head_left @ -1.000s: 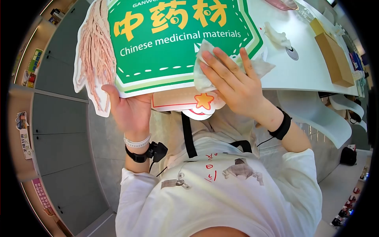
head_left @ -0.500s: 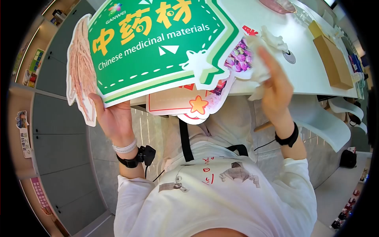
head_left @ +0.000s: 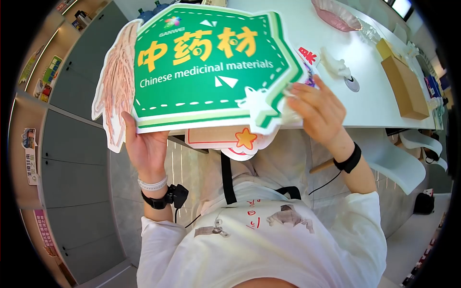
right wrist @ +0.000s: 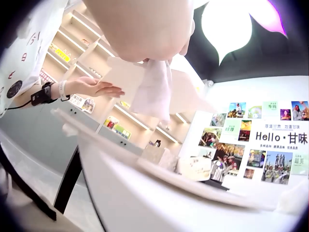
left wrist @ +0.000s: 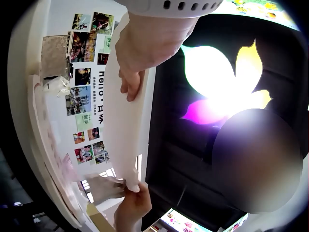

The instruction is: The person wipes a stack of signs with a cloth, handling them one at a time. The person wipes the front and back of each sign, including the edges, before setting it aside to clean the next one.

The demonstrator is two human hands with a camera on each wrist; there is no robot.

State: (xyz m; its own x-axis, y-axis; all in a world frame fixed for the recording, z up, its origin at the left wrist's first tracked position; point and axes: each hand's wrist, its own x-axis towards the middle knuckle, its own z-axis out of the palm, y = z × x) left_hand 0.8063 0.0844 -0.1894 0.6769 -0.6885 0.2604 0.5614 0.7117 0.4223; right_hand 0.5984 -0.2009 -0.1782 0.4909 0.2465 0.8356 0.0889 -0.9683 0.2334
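Note:
A green die-cut sign board (head_left: 201, 91) with yellow Chinese characters and "Chinese medicinal materials" is held up, tilted, over the table's near edge. My left hand (head_left: 148, 148) grips its lower left edge, thumb in front beside the pink root picture, fingers behind. At the right edge, my right hand (head_left: 321, 113) has its fingers curled around a white wipe (right wrist: 155, 92), which hangs down from them in the right wrist view. In the left wrist view the right fingertips pinch close at the board's far end. Under the board, a second sign with an orange star (head_left: 246, 138) shows partly.
On the white table (head_left: 370, 103) lie a crumpled white tissue (head_left: 335, 63), a round grey-white disc (head_left: 352, 84) and a brown cardboard box (head_left: 404, 86). A pink glass bowl (head_left: 336, 17) stands farther back. White chairs (head_left: 384, 158) stand at the right, grey cabinets (head_left: 77, 182) at the left.
The right hand with the wipe lifted off the board's lower right, swung out right, then came back to its right edge. The board shifted left, then back right and lower in view.

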